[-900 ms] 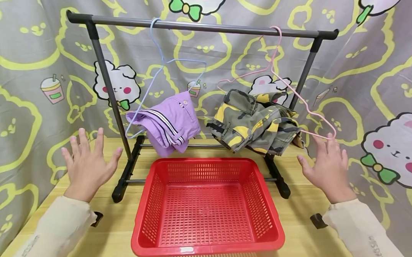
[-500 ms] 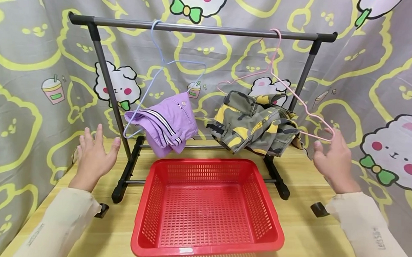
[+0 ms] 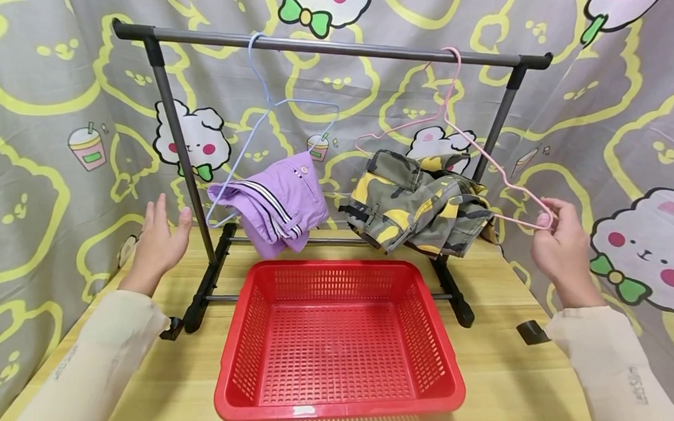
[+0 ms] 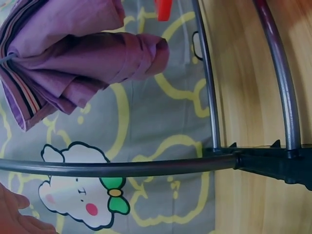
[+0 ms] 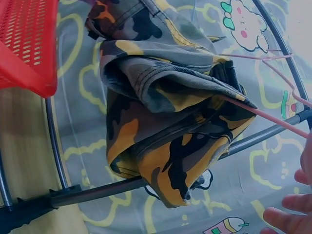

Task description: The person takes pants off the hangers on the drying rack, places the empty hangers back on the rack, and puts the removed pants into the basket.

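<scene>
Hanger (image 3: 475,145): slim, pink, wavy | right fingers (image 3: 565,213) pinch its rounded corner | left fingers (image 3: 158,215) straight | camouflage garment (image 3: 405,198): bunched, creased cloth

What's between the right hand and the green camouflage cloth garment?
The thin pink hanger's lower bar, in the head view; the right hand grips its corner.

In the head view, a curtain (image 3: 413,22) is behind a rack (image 3: 344,48). On it, the left hanger (image 3: 270,103) bears the left garment (image 3: 281,198) left of centre; the right hanger (image 3: 446,106) bears the right garment (image 3: 419,201) right of centre. The left hand (image 3: 160,243) is at middle left, the right hand (image 3: 563,252) at middle right on the right hanger's outer end. Lower centre, a basket (image 3: 373,411) stands on a table (image 3: 505,375).
</scene>
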Available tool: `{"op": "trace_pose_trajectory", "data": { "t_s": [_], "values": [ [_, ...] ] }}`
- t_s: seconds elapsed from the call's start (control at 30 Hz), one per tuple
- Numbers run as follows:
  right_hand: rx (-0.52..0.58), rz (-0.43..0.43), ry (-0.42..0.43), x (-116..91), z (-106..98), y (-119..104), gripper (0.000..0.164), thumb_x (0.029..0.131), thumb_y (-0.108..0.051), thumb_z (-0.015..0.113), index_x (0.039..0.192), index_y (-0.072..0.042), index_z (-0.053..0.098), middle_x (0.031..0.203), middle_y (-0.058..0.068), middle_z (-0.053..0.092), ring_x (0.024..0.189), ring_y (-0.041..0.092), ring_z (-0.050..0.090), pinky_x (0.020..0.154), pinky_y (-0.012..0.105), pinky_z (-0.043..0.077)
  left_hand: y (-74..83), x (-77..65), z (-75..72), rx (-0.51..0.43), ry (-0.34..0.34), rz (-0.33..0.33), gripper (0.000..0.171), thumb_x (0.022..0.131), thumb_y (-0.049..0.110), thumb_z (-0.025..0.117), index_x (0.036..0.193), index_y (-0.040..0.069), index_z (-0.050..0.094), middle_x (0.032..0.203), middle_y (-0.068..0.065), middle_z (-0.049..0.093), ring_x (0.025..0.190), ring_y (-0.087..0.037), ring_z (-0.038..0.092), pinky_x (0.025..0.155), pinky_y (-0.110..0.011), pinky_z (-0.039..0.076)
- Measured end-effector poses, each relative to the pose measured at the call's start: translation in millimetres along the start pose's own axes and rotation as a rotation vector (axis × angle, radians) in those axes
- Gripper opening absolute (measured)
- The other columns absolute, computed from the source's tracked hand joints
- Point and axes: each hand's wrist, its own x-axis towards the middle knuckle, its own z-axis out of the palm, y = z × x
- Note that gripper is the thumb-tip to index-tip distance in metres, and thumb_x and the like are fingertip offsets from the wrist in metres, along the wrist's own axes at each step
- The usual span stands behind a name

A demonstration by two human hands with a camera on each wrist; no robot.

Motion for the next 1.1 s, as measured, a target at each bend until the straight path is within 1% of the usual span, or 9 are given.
{"op": "trace_pose_trajectory", "data": {
  "t_s": [0.13, 0.3, 0.43, 0.57, 0.8, 0.97, 1.03, 1.07, 1.1],
  "values": [
    [-0.027, -0.002, -0.024, 3, -4, 2, 0.041, 0.095, -0.018, 0.03, 0.131, -0.001, 0.038, 0.111, 0.026, 0.051, 0.097, 0.037, 0.046, 0.076, 0.047, 0.031, 3.2, 4.9, -0.7, -0.013, -0.005, -0.001, 0.073, 0.094, 0.054, 0.017, 0.145, 0.009, -0.009, 0.146, -0.025, -0.012, 0.128, -0.053, 0.0, 0.096, -0.068, 0.007],
    [-0.031, 0.017, -0.039, 6, -9, 3, 0.039, 0.095, -0.018, 0.032, 0.13, -0.002, 0.04, 0.119, 0.028, 0.052, 0.108, 0.043, 0.048, 0.086, 0.056, 0.033, 7.4, 11.2, -1.1, -0.034, -0.014, -0.017, 0.073, 0.093, 0.056, 0.016, 0.145, 0.011, -0.01, 0.147, -0.024, -0.01, 0.126, -0.055, 0.004, 0.096, -0.068, 0.007],
    [-0.029, 0.036, -0.058, 8, -12, 5, 0.04, 0.095, -0.019, 0.033, 0.131, -0.003, 0.039, 0.125, 0.026, 0.049, 0.113, 0.043, 0.046, 0.09, 0.057, 0.033, 9.4, 17.2, -2.9, -0.064, 0.01, -0.008, 0.073, 0.094, 0.054, 0.018, 0.145, 0.009, -0.008, 0.147, -0.025, -0.006, 0.129, -0.051, 0.004, 0.099, -0.064, 0.007],
    [-0.031, 0.059, -0.068, 11, -16, 7, 0.042, 0.096, -0.022, 0.03, 0.133, -0.004, 0.037, 0.127, 0.026, 0.047, 0.115, 0.042, 0.044, 0.089, 0.055, 0.034, 12.9, 21.6, -6.8, -0.086, 0.025, 0.002, 0.072, 0.094, 0.053, 0.019, 0.145, 0.01, -0.007, 0.148, -0.023, -0.003, 0.13, -0.049, 0.006, 0.101, -0.062, 0.009],
    [-0.04, 0.073, -0.027, 17, -22, 4, 0.043, 0.097, -0.026, 0.027, 0.133, -0.005, 0.038, 0.123, 0.023, 0.05, 0.117, 0.035, 0.044, 0.087, 0.04, 0.033, 24.0, 26.1, -15.5, -0.092, 0.037, -0.01, 0.072, 0.092, 0.057, 0.02, 0.146, 0.017, -0.007, 0.15, -0.017, -0.001, 0.129, -0.049, 0.009, 0.1, -0.063, 0.011],
    [-0.027, 0.049, -0.029, 20, -24, -3, 0.044, 0.097, -0.03, 0.026, 0.132, -0.006, 0.039, 0.12, 0.023, 0.05, 0.117, 0.035, 0.044, 0.085, 0.04, 0.033, 30.1, 28.8, -18.6, -0.09, 0.039, -0.018, 0.073, 0.091, 0.058, 0.02, 0.146, 0.019, -0.008, 0.151, -0.014, -0.001, 0.129, -0.049, 0.009, 0.1, -0.063, 0.011],
    [-0.022, 0.034, -0.026, 21, -25, -7, 0.045, 0.097, -0.032, 0.028, 0.131, -0.006, 0.04, 0.12, 0.022, 0.05, 0.116, 0.035, 0.044, 0.088, 0.044, 0.033, 31.3, 29.7, -19.1, -0.091, 0.035, -0.022, 0.074, 0.091, 0.059, 0.02, 0.146, 0.02, -0.008, 0.151, -0.013, -0.002, 0.13, -0.049, 0.009, 0.1, -0.063, 0.011],
    [-0.022, 0.027, -0.024, 22, -25, -9, 0.045, 0.097, -0.033, 0.029, 0.13, -0.005, 0.041, 0.12, 0.022, 0.051, 0.115, 0.034, 0.045, 0.09, 0.045, 0.034, 31.4, 30.3, -19.2, -0.091, 0.031, -0.024, 0.074, 0.09, 0.06, 0.02, 0.146, 0.019, -0.008, 0.151, -0.014, -0.002, 0.13, -0.049, 0.009, 0.1, -0.063, 0.011],
    [-0.024, 0.02, -0.02, 22, -26, -11, 0.045, 0.097, -0.035, 0.031, 0.129, -0.006, 0.043, 0.119, 0.02, 0.052, 0.114, 0.029, 0.047, 0.09, 0.045, 0.034, 31.5, 30.8, -19.4, -0.092, 0.03, -0.026, 0.074, 0.09, 0.06, 0.02, 0.146, 0.019, -0.008, 0.151, -0.014, -0.002, 0.13, -0.049, 0.009, 0.1, -0.063, 0.011]
  ]
}}
